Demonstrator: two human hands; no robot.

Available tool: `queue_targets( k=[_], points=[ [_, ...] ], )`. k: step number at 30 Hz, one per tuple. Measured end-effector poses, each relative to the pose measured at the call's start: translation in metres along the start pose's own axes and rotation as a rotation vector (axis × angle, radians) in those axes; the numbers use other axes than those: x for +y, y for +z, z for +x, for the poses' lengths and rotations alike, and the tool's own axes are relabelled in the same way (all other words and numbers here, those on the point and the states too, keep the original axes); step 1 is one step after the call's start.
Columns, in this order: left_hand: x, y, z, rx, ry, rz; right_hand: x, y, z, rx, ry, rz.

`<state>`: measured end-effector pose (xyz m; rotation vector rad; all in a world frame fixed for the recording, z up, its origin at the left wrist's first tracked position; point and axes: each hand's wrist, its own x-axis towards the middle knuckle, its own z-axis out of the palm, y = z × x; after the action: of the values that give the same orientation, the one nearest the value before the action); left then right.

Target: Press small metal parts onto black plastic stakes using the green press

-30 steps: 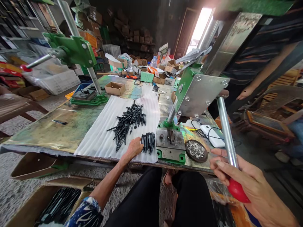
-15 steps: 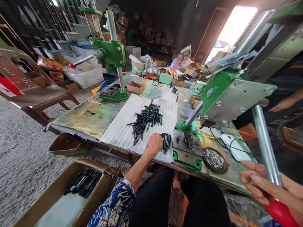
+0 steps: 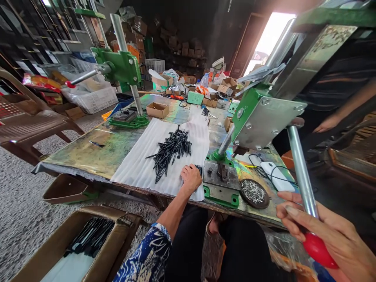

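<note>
My left hand [image 3: 191,178] rests with bent fingers on the white foam sheet [image 3: 135,156], over the small group of black parts at its right edge, mostly covering them. What its fingers hold, if anything, is hidden. A larger heap of black pointed parts [image 3: 170,150] lies beside it. My right hand [image 3: 320,223] is round the press lever [image 3: 302,172], near its red knob [image 3: 319,248]. Under the green press head [image 3: 249,113] sits a metal base plate [image 3: 221,178] with a small fixture. A round dish of small silver pieces [image 3: 254,192] is right of it.
A second green press [image 3: 122,70] stands at the back left, near a small open carton [image 3: 158,110]. One black part [image 3: 96,144] lies alone on the left. A white device with cables [image 3: 276,176] is at the right. Another person's hand [image 3: 326,124] shows beyond it.
The view has shifted, so the scene sits further left. My left hand has moved onto the small group of black parts and covers more of it. My right hand stays at the lever.
</note>
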<state>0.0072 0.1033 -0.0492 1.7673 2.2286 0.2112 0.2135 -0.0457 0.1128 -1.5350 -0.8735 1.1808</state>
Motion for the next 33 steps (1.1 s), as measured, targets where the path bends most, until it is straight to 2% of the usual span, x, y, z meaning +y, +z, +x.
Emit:
queue_targets(
  k=[6,11,16,33],
  points=[
    [0.006,-0.005,0.011,-0.145,0.006,0.075,0.003,-0.005,0.004,-0.086,-0.024,0.008],
    [0.004,-0.006,0.011,-0.174,0.064,0.127,0.005,-0.008,0.007,-0.14,-0.086,-0.004],
    [0.002,-0.006,0.01,-0.215,0.124,0.224,0.005,-0.009,0.006,-0.172,-0.08,-0.007],
    [-0.004,-0.001,0.014,-0.187,0.194,0.322,0.009,-0.009,0.008,-0.176,-0.085,0.011]
  ],
)
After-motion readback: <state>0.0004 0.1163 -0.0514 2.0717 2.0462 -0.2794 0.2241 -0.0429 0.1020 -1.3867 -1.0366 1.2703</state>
